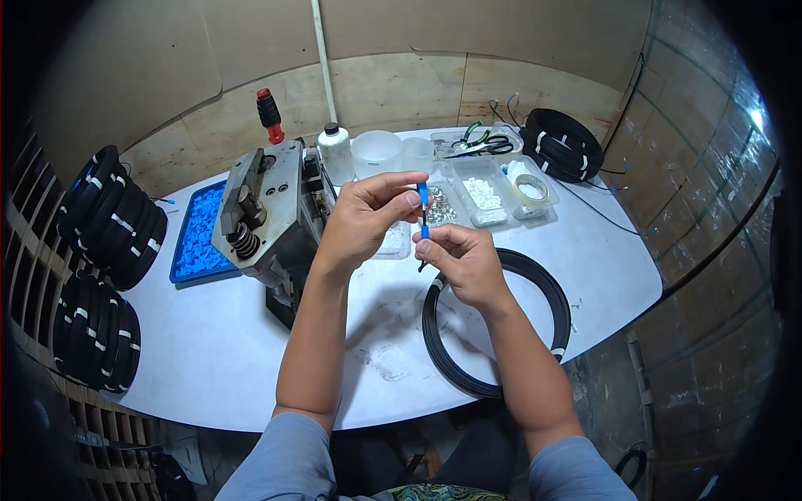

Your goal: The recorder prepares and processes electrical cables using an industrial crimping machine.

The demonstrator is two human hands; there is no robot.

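Note:
My left hand is closed, pinching a small blue connector piece between thumb and fingers above the middle of the table. A short dark stretch runs down from it to a second blue piece. Just below that, my right hand is closed, thumb and fingers pinching the black cable, whose lower part pokes out under the thumb. The two blue pieces are in line, nearly upright. My right fingertips hide part of the cable. A coil of black cable lies on the table under my right forearm.
Left of my arms stands a metal press, with a tray of blue parts beyond it. Behind my hands are a white bottle, a tub of white parts, scissors and a tape roll. Cable coils flank the table.

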